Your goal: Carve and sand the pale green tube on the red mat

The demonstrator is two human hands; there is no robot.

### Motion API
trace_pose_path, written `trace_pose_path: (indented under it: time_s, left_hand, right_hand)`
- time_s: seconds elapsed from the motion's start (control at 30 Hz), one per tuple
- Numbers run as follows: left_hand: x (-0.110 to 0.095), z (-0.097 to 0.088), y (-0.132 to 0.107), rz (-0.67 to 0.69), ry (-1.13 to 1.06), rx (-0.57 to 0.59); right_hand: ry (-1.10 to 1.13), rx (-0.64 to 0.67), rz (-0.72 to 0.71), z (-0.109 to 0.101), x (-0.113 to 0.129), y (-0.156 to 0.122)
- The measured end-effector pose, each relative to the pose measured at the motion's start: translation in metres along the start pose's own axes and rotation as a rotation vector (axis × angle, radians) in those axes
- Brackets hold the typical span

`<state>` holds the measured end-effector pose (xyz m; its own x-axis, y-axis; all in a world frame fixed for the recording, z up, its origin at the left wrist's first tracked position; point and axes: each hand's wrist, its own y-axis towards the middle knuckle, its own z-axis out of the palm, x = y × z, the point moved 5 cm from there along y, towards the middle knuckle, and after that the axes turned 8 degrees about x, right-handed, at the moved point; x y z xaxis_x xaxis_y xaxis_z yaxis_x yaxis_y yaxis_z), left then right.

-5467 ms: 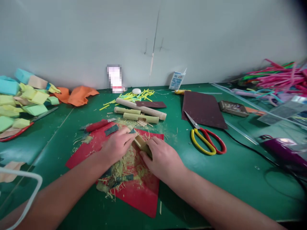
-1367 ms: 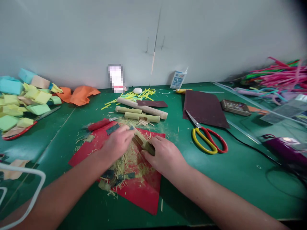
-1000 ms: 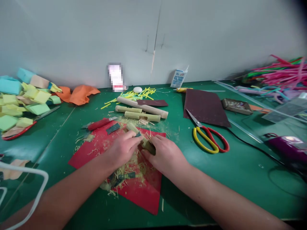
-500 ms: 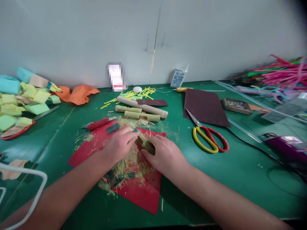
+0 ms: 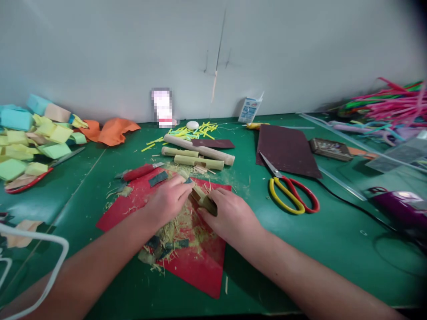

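At the frame's centre, your right hand [image 5: 233,214] is clasping the notched bamboo piece [image 5: 204,200] by its lower end, seemingly bracing it against the dark scrap [image 5: 188,180] your left hand [image 5: 168,197] is pinching.

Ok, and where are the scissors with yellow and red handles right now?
In the head view, the scissors lie right of the right hand, blades over the dark brown sheet, handles on the green table.
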<state>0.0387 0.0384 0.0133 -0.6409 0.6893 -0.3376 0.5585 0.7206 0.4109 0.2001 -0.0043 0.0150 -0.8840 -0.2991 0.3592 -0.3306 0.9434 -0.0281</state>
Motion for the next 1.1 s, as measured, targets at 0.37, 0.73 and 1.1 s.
trace_pose_path:
  time_s: [0.37,0.73,1.1]
  left_hand:
    - [0.002,-0.002,0.001,-0.068,-0.001,-0.013]
    - [0.010,-0.004,0.001,-0.089,-0.004,-0.051]
    - [-0.020,0.003,-0.006,-0.054,-0.057,0.038]
  right_hand:
    - [-0.036,-0.005,0.022,0.001,0.001,-0.001]
    - [-0.044,0.207,0.114,-0.016,-0.006,-0.004]
    - [0.012,0.081,0.083,-0.011,-0.006,0.001]
